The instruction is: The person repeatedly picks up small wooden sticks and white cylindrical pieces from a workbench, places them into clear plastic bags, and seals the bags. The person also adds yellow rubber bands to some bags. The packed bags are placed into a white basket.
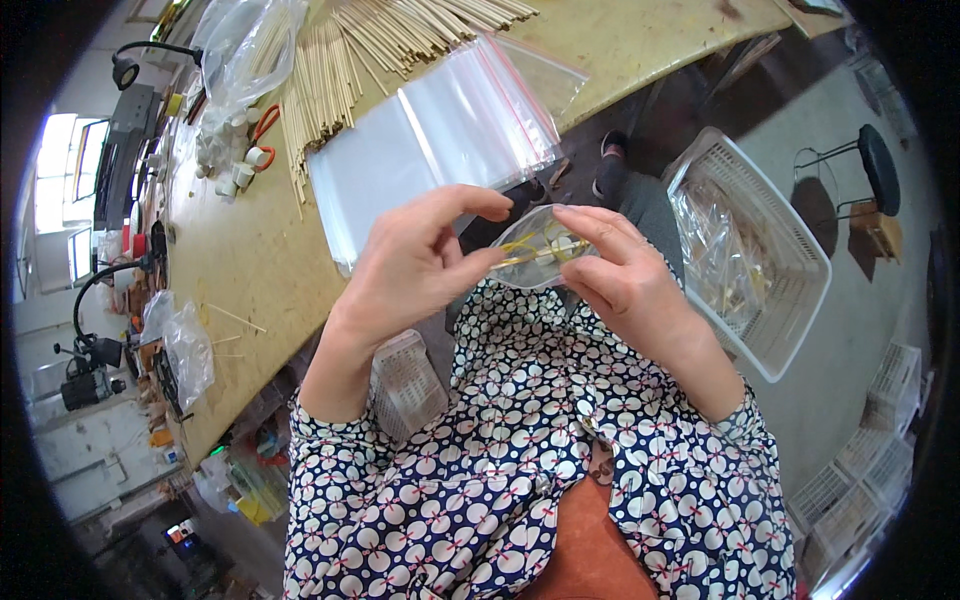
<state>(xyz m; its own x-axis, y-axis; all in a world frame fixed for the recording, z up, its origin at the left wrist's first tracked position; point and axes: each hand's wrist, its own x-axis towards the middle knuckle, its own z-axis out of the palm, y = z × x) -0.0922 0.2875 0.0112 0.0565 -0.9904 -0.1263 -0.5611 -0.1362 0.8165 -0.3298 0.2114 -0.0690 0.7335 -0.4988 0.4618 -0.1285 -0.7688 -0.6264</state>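
A small clear plastic bag (pixel 540 272) is held in front of my body, its mouth spread wide. My right hand (pixel 635 285) grips the bag's right side between thumb and fingers. Inside the bag are thin yellow strips (pixel 520 245) and something pale, too small to make out. On the left, my left hand (pixel 415 250) has its index finger and thumb apart, the thumb tip close to the bag's rim and the yellow strips. Its other fingers are partly hidden behind the thumb. Beyond my hands, a stack of flat clear bags (pixel 440 130) lies on the table.
Many thin wooden sticks (pixel 350 60) are spread on the yellowish table (pixel 250 250). Orange-handled scissors (pixel 266 124) lie near small white cups (pixel 243 174). A white plastic basket (pixel 800 310) with filled clear bags stands at the right; farther off is a black stool (pixel 878 170).
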